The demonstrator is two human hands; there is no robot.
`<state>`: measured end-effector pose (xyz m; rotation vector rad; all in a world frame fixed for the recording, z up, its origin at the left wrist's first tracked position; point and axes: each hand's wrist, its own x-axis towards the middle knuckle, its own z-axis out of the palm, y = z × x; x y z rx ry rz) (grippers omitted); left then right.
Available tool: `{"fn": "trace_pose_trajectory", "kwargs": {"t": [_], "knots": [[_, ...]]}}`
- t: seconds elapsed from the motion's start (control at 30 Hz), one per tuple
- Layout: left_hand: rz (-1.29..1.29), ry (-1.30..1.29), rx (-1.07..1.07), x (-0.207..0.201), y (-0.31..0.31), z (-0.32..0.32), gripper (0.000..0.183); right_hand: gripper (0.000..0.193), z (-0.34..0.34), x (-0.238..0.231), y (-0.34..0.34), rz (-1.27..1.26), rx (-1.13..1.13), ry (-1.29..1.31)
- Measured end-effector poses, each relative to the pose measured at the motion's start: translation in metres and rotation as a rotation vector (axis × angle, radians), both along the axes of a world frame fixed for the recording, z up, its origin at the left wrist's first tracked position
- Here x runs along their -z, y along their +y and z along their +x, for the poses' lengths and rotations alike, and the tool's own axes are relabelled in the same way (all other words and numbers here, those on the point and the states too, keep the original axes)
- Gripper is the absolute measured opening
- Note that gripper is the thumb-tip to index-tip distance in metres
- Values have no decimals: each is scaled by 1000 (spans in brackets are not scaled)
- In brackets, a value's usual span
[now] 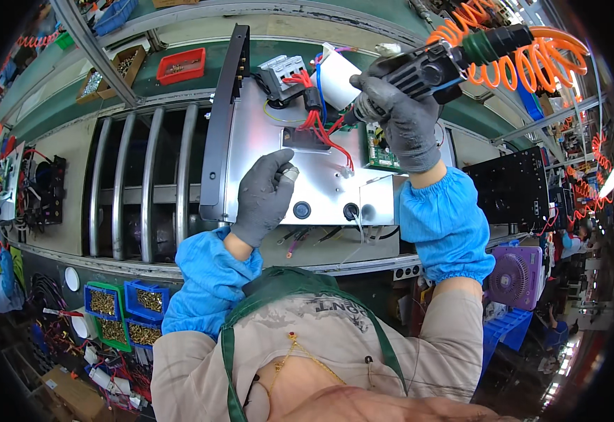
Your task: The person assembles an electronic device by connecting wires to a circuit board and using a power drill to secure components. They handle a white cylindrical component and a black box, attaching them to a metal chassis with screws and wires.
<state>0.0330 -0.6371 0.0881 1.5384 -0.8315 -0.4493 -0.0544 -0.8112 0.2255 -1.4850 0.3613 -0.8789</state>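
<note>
An open metal chassis (251, 130) with a black end panel (221, 133) lies in front of me. My right hand (409, 126), in a grey glove, is wrapped round a black power screwdriver (423, 72) held over the chassis, its tip toward the left. Below the tip, red wires (314, 116) run down from a grey switch block (284, 74). A white cylinder (336, 81) stands beside them, and a green circuit board (379, 149) sits under my right wrist. My gloved left hand (263, 197) is curled over the sheet metal, thumb and fingers together; whatever they hold is hidden.
An orange coiled hose (542, 63) hangs from the screwdriver. Metal rollers (151, 179) lie left of the chassis, and another black unit (511, 186) stands at right. A red tray (182, 66) lies beyond. Blue bins (143, 302) of brass parts and a purple fan (514, 278) are nearer me.
</note>
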Motion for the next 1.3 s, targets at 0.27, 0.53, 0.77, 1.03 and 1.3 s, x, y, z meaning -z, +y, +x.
{"fn": "trace_pose_trajectory", "kwargs": {"t": [0.27, 0.53, 0.77, 1.03, 1.3], "knots": [[-19, -137, -10, -1, 0, 0, 26, 17, 5, 9, -16, -29, -107, 54], [-31, -152, -14, -1, 2, 2, 24, 26, 7, -10, -19, 20, -314, 271], [40, -162, 26, -3, 5, 2, 26, 34, 5, -9, -22, 4, -263, 178], [15, -206, 33, -4, 6, 3, 25, 35, 15, 0, -16, -35, -279, 206], [23, -225, 35, 0, 4, 4, 25, 23, 16, 9, -29, 32, -250, 75]]}}
